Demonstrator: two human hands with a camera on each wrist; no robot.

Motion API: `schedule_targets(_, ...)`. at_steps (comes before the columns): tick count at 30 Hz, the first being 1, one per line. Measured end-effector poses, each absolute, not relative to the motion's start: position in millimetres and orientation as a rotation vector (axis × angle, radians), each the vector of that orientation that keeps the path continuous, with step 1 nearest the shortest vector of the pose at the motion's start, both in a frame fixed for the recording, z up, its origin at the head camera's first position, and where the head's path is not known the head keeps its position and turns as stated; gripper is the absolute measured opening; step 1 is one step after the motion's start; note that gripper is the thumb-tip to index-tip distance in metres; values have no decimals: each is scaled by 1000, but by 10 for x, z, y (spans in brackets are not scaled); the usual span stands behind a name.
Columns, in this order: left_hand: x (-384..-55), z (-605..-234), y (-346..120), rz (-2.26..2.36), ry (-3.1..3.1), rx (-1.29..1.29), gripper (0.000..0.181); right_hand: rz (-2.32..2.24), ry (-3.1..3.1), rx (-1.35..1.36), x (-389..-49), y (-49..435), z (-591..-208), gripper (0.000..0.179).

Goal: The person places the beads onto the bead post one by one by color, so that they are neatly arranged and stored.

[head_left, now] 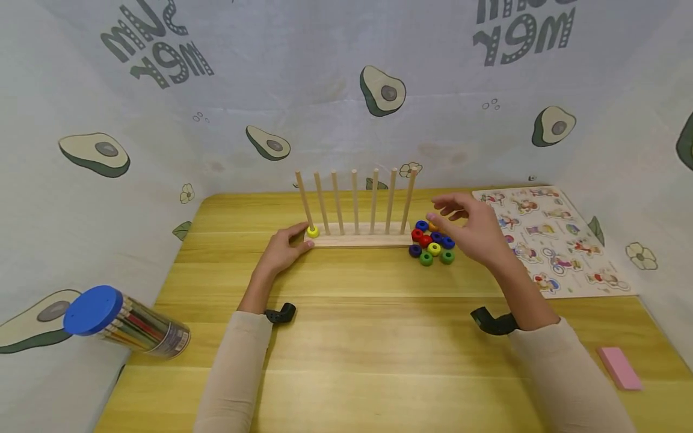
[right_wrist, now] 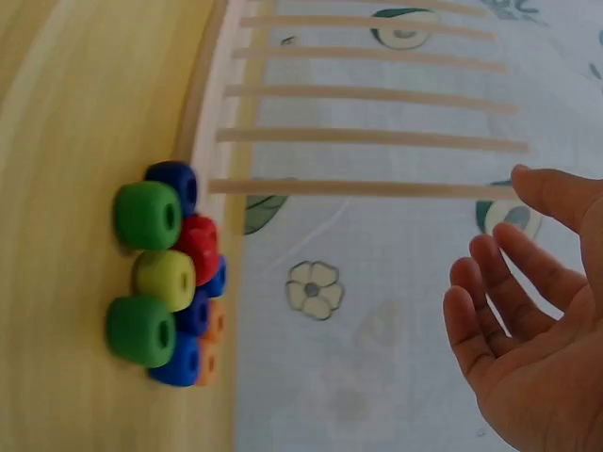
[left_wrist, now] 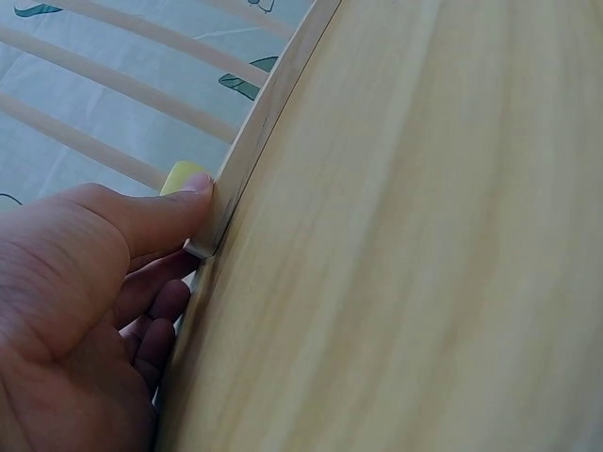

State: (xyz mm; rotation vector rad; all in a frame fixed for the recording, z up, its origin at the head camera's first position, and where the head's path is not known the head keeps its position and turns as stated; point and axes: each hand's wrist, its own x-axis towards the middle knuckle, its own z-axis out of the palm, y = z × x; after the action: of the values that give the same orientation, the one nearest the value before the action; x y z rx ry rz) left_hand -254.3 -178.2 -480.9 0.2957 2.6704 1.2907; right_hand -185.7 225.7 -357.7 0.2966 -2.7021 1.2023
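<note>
A wooden peg stand [head_left: 363,240], with several upright pegs on a long flat base, stands toward the back of the table. My left hand [head_left: 281,248] pinches the base's left end, thumb [left_wrist: 179,212] in front and fingers behind. On the leftmost peg, down at the base, sits a yellow bead [head_left: 313,232]. Past the stand's right end lies a cluster of loose beads: green [right_wrist: 141,331], another yellow one [right_wrist: 165,280], red [right_wrist: 198,247], blue and orange. Above them hovers my right hand [head_left: 476,228], fingers loosely bent and holding nothing.
A picture board [head_left: 547,231] with printed figures lies at the right back. Nearer on that side is a pink block [head_left: 619,368]. At the left, a clear tub of pencils [head_left: 141,328] with a blue lid leans outward. Avocado-print cloth [head_left: 325,90] hangs behind the table.
</note>
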Motion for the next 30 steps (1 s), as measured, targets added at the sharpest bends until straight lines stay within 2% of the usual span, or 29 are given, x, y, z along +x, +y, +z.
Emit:
schedule_targets(11, -2525, -4806, -1778, 1309, 2668, 287, 63, 1252, -2849, 183, -1848, 2545, -4158, 47)
schedule_targets(22, -2531, -4796, -1777, 1294, 2687, 303, 62, 1187, -2926, 131, -1874, 2588, -4312, 49)
schedule_targets(30, -2543, -4827, -1779, 1306, 2687, 322, 61, 1158, -2930, 151, -1878, 2599, -4440, 44)
